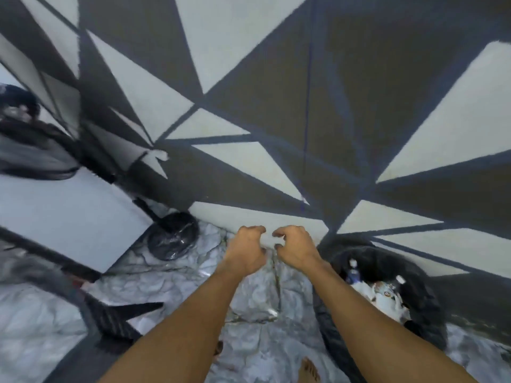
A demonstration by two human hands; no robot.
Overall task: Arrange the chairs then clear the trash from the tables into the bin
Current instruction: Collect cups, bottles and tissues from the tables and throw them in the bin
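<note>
Two bare hands reach out side by side over the marble floor point(249, 294), near the foot of a wall point(359, 78) painted in grey and white triangles. Each grip is loosely curled and holds nothing: the left hand point(246, 251) and right hand point(296, 248) nearly touch at the fingertips. Just right of the right forearm stands the bin point(431, 313), lined with a black bag, with bottles point(352, 272) and crumpled white trash point(387, 297) inside. At the left, a white surface point(60, 217) juts in, its near corner beside a second black-bagged bin point(172, 234) against the wall. Bare toes point(309, 369) show at the bottom edge.
</note>
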